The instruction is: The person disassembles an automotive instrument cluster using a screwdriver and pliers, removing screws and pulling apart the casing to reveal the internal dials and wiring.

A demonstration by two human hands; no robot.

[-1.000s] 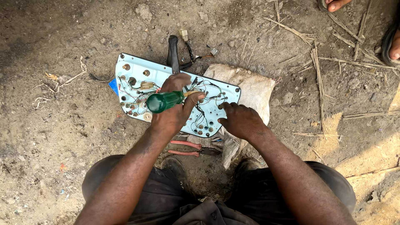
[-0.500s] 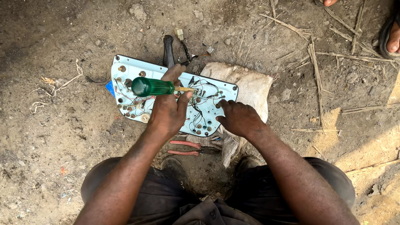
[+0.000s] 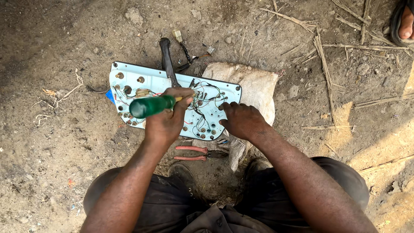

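A pale blue instrument panel back (image 3: 129, 82) with thin wires and several brass contacts lies face down on the dirt, its right end on a dirty white sack (image 3: 258, 86). My left hand (image 3: 166, 118) grips a green-handled screwdriver (image 3: 151, 106), handle pointing left, its tip hidden among the wires near the panel's middle. My right hand (image 3: 241, 121) presses flat on the panel's right part, fingers spread.
Red-handled pliers (image 3: 196, 153) lie on the ground just below the panel, between my knees. A black cable with small connectors (image 3: 166, 56) leads away from the panel's top. Dry sticks (image 3: 323, 60) lie at the right. Another person's sandalled foot (image 3: 405, 21) is at the top right corner.
My left hand has shifted the screwdriver about over the panel's middle, the handle swinging from tilted to level and pointing left. My right hand has stayed on the panel.
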